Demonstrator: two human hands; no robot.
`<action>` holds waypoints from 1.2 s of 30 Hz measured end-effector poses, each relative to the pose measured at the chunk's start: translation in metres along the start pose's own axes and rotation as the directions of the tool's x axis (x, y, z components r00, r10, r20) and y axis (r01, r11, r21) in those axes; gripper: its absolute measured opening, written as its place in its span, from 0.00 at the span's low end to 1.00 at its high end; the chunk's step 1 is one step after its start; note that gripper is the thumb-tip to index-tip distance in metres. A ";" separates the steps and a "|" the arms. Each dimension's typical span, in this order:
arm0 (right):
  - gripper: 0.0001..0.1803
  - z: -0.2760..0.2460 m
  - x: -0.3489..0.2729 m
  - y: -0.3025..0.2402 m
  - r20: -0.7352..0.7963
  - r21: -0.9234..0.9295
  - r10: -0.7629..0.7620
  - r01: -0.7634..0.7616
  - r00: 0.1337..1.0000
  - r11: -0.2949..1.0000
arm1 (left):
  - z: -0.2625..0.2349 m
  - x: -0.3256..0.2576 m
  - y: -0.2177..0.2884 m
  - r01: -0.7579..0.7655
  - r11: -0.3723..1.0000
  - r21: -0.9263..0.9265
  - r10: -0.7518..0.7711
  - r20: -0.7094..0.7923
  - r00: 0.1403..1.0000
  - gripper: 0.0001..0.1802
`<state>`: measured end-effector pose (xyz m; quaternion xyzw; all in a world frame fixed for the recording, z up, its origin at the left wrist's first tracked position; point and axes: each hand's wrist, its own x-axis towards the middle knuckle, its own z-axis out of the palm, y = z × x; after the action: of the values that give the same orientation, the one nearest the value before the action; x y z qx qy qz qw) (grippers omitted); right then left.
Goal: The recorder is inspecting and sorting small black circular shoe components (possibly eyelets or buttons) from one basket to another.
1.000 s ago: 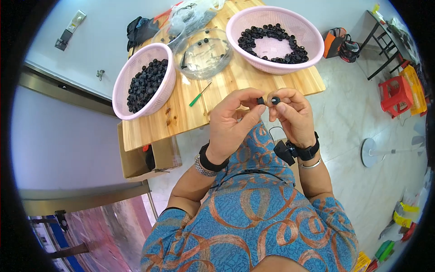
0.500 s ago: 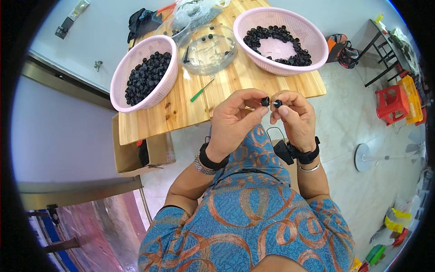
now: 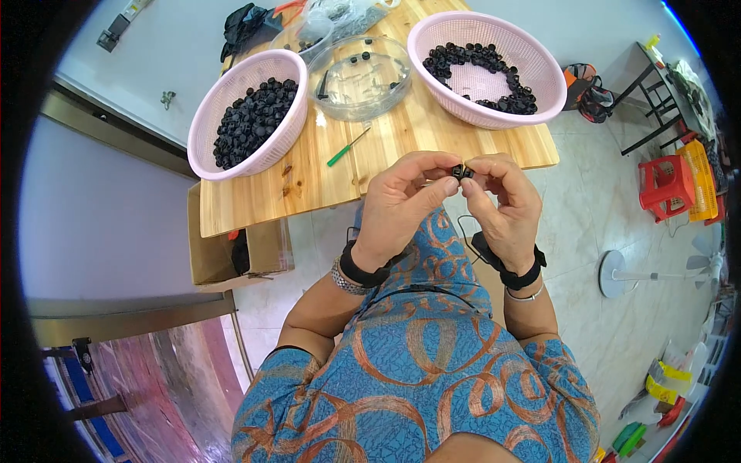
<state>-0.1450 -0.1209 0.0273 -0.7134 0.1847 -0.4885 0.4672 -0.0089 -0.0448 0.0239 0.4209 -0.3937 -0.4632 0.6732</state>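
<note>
Just off the table's near edge, my left hand [image 3: 405, 202] and my right hand [image 3: 503, 202] meet fingertip to fingertip. Each pinches a small black plastic part [image 3: 461, 172]; the two parts touch, and fingers hide much of them. Whether they are joined I cannot tell. Beyond my hands lies a green-handled screwdriver [image 3: 349, 147]. A pink basket [image 3: 199, 147] at the left holds a heap of black parts [image 3: 258, 119]. Another pink basket [image 3: 549, 85] at the right has black parts in a ring around its bare middle. A clear round tub [image 3: 359, 108] between them contains several small pieces.
The wooden table [image 3: 262, 204] spans the space ahead. Clear plastic bags [image 3: 340, 19] and a black bag [image 3: 245, 29] lie at its back. An open cardboard box [image 3: 208, 258] is below its left edge. A red stool [image 3: 665, 185] and a white fan [image 3: 614, 272] stand on the right.
The two black parts, held apart before, have come together between my fingertips. My right fingers have shifted left and curled over them. The view has tilted slightly.
</note>
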 end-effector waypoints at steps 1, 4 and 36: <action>0.10 0.000 0.000 0.000 0.001 0.001 0.001 -0.001 1.000 1.000 | 0.000 0.000 0.000 0.012 1.000 0.018 -0.012 0.000 1.000 0.16; 0.10 -0.001 0.001 -0.003 0.007 -0.062 -0.019 0.020 1.000 0.998 | 0.003 0.001 0.002 0.017 0.994 -0.106 -0.019 -0.013 1.000 0.18; 0.08 -0.004 0.009 -0.016 0.122 -0.428 -0.105 0.148 0.987 0.892 | -0.002 0.005 -0.010 0.106 0.953 -0.283 -0.117 -0.021 0.993 0.15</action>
<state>-0.1473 -0.1212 0.0459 -0.8328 0.2198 -0.4295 0.2714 -0.0081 -0.0516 0.0148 0.3511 -0.2868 -0.5436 0.7064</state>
